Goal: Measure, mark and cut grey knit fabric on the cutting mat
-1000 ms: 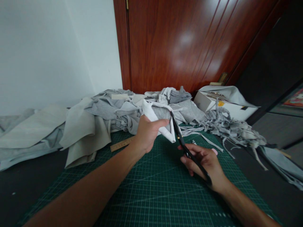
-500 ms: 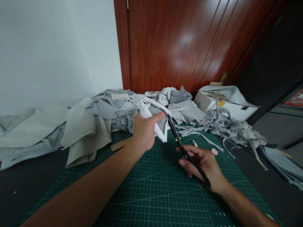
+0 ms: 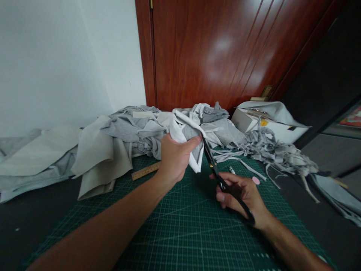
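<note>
My left hand (image 3: 176,156) is closed on a grey piece of fabric (image 3: 191,132) with a white folded edge, holding it up above the green cutting mat (image 3: 180,226). Its thumb presses on the cloth close to the blade tips. My right hand (image 3: 241,195) grips black scissors (image 3: 213,167) by the handles. Their blades slant up and to the left and meet the white edge of the cloth just beside my left thumb. Whether the tips have cut into the fabric cannot be made out.
A wooden ruler (image 3: 145,171) lies left of my left hand. Heaped fabric (image 3: 124,128) runs along the wall, and cut strips (image 3: 282,150) pile up at right before a white box (image 3: 245,118). A pink disc (image 3: 255,180) and a small white object (image 3: 231,170) rest near my right hand.
My left hand and the fabric have shifted slightly to the right. The scissors have moved a little the same way, their tips still at the cloth's white edge.
</note>
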The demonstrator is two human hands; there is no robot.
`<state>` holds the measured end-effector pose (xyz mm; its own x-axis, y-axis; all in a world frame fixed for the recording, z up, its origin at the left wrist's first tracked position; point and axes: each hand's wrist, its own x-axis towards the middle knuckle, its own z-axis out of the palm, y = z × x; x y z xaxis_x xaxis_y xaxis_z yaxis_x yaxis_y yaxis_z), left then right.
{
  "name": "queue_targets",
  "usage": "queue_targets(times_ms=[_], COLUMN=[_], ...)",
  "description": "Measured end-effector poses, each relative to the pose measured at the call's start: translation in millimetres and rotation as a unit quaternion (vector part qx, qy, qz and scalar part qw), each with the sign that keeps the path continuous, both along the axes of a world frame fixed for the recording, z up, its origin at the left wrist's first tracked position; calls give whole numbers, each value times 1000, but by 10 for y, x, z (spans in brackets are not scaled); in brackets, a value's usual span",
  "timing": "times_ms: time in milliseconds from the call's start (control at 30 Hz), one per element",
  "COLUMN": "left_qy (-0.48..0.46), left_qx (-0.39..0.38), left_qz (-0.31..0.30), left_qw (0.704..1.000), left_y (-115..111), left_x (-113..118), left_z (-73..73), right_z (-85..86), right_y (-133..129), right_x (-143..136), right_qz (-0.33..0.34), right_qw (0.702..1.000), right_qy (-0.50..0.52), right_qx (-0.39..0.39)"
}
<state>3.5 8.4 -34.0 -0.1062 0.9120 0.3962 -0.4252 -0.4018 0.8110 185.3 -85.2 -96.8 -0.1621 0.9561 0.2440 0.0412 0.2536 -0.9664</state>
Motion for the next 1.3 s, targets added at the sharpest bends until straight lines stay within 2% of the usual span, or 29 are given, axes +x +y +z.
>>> queue_targets(times_ms=[200, 600, 900, 1100, 1300], left_qy=[32, 19, 35, 40, 32], left_qx=[12, 12, 7, 16, 19], left_qz=[1, -28, -17, -14, -31], left_qw=[999, 999, 999, 999, 999], left_y=[-54, -71, -76, -87, -100], left_x=[29, 68, 66, 70, 83], left_z=[-19, -62, -45, -47, -58], right_z=[67, 83, 30, 90, 45], right_y=[1, 9, 4, -20, -20], right_x=[27, 15, -20, -52, -56], right_qz=[13, 48, 15, 13, 18], right_qw=[1000, 998, 999, 999, 998], right_qy=[-6, 12, 16, 34, 59], right_qx=[-15, -34, -29, -30, -23])
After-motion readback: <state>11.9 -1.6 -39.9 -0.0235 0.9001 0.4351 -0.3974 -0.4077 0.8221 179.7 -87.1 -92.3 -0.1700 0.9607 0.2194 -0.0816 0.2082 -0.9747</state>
